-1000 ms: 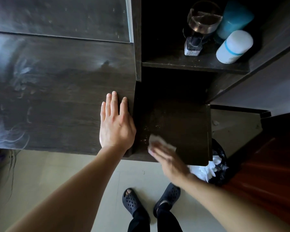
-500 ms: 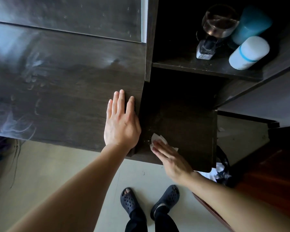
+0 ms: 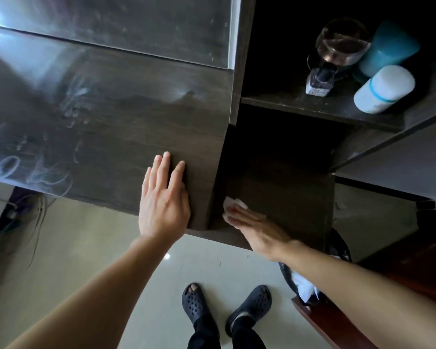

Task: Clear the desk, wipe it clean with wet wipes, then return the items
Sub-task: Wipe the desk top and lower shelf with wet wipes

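Observation:
The dark wooden desk (image 3: 106, 137) fills the left of the head view, its top streaked with wet smears. My left hand (image 3: 164, 197) lies flat on its right front corner, fingers together, holding nothing. To the right is a lower dark shelf surface (image 3: 282, 192). My right hand (image 3: 254, 225) presses a white wet wipe (image 3: 233, 204) flat against the front left corner of that lower surface. Part of the wipe shows beyond my fingertips; the rest is hidden under the hand.
An upper shelf (image 3: 337, 109) holds a stemmed glass (image 3: 342, 44), a small dark bottle (image 3: 319, 81), a white bottle (image 3: 385, 89) and a teal container (image 3: 388, 50). A black bin (image 3: 337, 250) with white waste stands below right. My feet in dark sandals (image 3: 196, 306) stand on pale floor tiles.
My right hand has slid the wipe leftward along the front of the lower surface toward its left corner. The left hand has stayed flat on the desk corner.

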Demonstrator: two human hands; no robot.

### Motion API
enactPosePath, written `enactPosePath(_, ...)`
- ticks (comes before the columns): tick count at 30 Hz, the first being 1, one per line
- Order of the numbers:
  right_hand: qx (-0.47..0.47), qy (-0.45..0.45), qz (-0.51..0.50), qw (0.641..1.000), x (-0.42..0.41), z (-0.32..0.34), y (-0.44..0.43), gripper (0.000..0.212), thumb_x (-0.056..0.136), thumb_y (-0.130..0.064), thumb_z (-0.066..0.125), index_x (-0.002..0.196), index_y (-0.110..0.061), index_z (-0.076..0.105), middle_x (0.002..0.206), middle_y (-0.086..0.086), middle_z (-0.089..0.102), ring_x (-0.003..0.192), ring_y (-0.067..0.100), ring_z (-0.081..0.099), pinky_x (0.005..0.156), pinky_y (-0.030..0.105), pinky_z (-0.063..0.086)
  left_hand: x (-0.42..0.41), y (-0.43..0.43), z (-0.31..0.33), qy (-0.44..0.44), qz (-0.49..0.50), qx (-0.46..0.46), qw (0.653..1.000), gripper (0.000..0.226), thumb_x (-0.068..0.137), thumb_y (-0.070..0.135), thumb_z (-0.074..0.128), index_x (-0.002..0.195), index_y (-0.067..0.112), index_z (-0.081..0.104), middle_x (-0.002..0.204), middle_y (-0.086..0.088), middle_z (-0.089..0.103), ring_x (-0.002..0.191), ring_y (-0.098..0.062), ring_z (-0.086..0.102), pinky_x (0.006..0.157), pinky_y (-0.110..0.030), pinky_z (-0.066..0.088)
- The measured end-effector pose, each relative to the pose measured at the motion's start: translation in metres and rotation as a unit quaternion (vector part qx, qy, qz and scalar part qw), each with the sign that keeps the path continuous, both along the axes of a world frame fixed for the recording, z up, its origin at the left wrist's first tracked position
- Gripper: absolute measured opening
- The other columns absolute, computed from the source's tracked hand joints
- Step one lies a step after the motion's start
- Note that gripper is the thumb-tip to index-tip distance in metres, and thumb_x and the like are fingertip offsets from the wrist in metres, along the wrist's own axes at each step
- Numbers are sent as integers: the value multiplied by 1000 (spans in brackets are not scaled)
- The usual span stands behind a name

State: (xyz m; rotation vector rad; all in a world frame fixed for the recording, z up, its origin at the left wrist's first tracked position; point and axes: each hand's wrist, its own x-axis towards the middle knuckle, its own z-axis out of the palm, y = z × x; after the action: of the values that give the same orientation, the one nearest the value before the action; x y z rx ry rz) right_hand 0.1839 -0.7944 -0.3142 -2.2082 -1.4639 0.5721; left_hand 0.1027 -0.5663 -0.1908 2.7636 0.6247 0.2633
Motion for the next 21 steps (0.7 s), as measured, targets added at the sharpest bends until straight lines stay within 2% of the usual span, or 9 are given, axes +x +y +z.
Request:
enactPosePath(3,-25,-19,-126,992,67,-1,24,60,95,2,35,149,-20,20,157,-5,8,146,12,2,119,30,4,-11,2,0,-10,32,13,999,47,90,17,34,134,5,48,147,-21,36,140,-37,26,116,-47,20)
enactPosePath(6,-42,-17,-234,971,94,-10,66,57,93,-1,41,148,-9,24,158,7,14,146,22,6,119,40,12,-8,1,-2,-16,28,21,999,49,88,19,34,133,5,49,146,-21,38,139,-37,28,115,-47,20)
enactPosePath(9,4,-38,-166,985,27,-20,75,59,81,2,50,139,-2,41,149,18,34,142,31,23,116,43,21,-10,2,-2,-12,27,24,999,49,88,18,35,133,5,49,146,-21,37,139,-37,27,115,-47,20)
enactPosePath(12,4,6,-58,998,-47,-12,37,57,82,-5,31,138,-6,44,146,12,41,140,24,29,115,39,25,-10,2,-2,-3,25,35,999,49,88,17,38,134,5,48,147,-21,36,140,-37,26,116,-47,19)
enactPosePath(14,16,2,13,1000,-54,-8,12,59,82,-3,27,138,-10,44,146,7,42,139,19,31,114,37,27,-9,2,-2,2,28,38,999,49,88,17,37,134,5,47,148,-21,35,140,-36,25,116,-47,19)
enactPosePath(16,12,-25,-14,1000,-30,-11,7,56,85,-2,29,138,-13,46,146,5,42,138,21,34,112,42,29,-8,1,-2,2,30,43,999,50,88,17,34,134,5,48,147,-21,36,140,-36,26,116,-47,19)
enactPosePath(18,-5,-21,-129,991,-8,-16,26,57,86,0,39,142,-14,41,151,6,33,141,24,24,112,49,29,-8,2,-3,1,31,45,999,50,88,17,34,134,5,48,147,-21,36,140,-36,26,116,-46,19)
enactPosePath(20,-4,-18,-200,980,-18,-16,52,61,82,1,45,142,-9,39,152,12,31,143,27,19,113,48,27,-8,2,-4,0,30,45,999,50,88,17,34,134,6,47,147,-20,36,140,-36,26,116,-46,19)
enactPosePath(21,1,-15,-197,980,-32,-15,59,61,81,1,43,142,-6,39,150,14,33,143,28,19,114,47,28,-8,2,-3,2,29,46,998,50,88,17,34,135,6,47,148,-20,35,141,-35,25,116,-46,18)
